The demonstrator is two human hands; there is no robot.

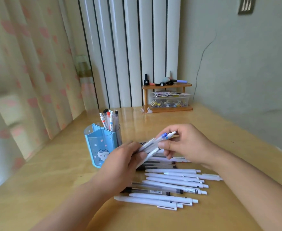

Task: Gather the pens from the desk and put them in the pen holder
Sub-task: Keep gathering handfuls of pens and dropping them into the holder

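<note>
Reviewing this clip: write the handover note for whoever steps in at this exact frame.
Left hand and right hand together hold a small bundle of pens above the desk.
The blue pen holder stands left of the hands; its rear compartment already has several pens, the front compartments look empty.
Left to do: drop in the held bundle, then gather the many loose pens lying in a row on the desk under and in front of the hands.
</note>
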